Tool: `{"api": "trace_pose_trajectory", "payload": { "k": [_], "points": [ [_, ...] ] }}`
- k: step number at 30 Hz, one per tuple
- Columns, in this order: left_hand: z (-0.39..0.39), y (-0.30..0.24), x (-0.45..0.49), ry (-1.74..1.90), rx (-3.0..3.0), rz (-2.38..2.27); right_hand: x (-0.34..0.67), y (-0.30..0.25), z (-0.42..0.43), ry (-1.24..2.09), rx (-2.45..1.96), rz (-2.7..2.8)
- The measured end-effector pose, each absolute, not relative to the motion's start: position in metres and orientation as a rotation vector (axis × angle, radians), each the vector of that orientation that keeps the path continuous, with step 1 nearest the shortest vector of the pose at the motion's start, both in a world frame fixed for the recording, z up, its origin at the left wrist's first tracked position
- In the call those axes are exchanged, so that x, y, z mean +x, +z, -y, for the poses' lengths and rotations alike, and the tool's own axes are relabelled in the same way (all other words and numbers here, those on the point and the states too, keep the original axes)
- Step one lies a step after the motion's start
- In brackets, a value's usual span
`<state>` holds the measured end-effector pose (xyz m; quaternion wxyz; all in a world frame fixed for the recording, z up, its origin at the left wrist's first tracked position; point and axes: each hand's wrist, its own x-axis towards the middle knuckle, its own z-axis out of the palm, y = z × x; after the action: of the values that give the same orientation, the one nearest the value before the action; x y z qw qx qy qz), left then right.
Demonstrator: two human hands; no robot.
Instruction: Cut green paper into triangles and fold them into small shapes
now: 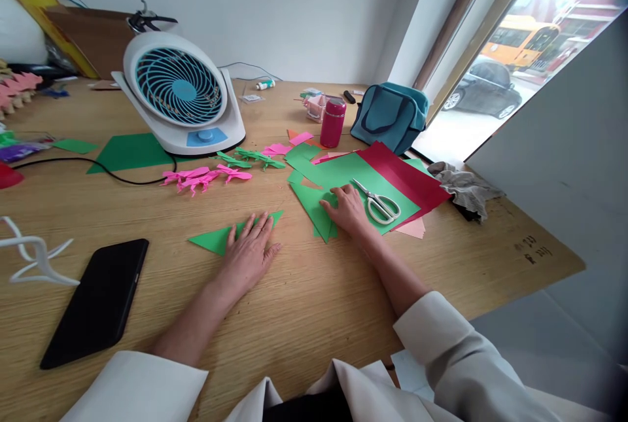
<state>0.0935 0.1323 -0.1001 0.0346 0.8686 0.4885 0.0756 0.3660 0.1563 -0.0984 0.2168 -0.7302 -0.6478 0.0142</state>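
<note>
My left hand (249, 253) lies flat on a folded green paper triangle (208, 241), its fingers spread over the long piece and the thumb resting out to the right. To the right, my right hand (350, 214) rests on green paper sheets (338, 176), thumb apart from the slightly bent fingers. White-handled scissors (381, 208) lie on the same sheets just beside that hand, blades pointing away to the left. Beneath and behind the green paper are red sheets (402, 176). Several pink paper figures (203, 177) and green paper figures (255, 156) lie beyond my left hand.
A white and blue fan (184, 91) stands at the back left, its black cable (115, 175) crossing the table. A black phone (98, 301) lies at the near left beside a white bent stand (42, 255). Behind the sheets are a pink flask (333, 122) and a teal bag (390, 118).
</note>
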Motion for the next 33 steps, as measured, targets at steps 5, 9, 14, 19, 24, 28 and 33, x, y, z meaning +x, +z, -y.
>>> {"api": "trace_pose_trajectory", "payload": {
  "k": [5,9,14,19,24,28,33],
  "points": [
    [-0.138,-0.099,0.086,0.256,2.648,-1.549,0.353,-0.083,-0.18,0.071,-2.107,1.836],
    [-0.148,-0.102,0.075,0.317,2.607,-1.637,0.343,-0.079,-0.19,0.112,-2.161,1.868],
    [-0.155,-0.098,0.066,0.472,2.593,-1.668,0.335,-0.074,-0.189,0.159,-2.197,1.867],
    [-0.159,-0.085,0.061,0.445,2.443,-1.846,0.328,-0.069,-0.198,0.229,-2.209,1.852],
    [-0.164,-0.079,0.06,0.399,2.291,-1.969,0.331,-0.073,-0.211,0.389,-2.158,1.789],
    [-0.167,-0.083,0.059,0.458,2.253,-1.908,0.335,-0.074,-0.209,0.523,-2.024,1.699],
    [-0.17,-0.082,0.05,0.574,2.275,-1.775,0.349,-0.063,-0.191,0.671,-1.8,1.496]
  ]
}}
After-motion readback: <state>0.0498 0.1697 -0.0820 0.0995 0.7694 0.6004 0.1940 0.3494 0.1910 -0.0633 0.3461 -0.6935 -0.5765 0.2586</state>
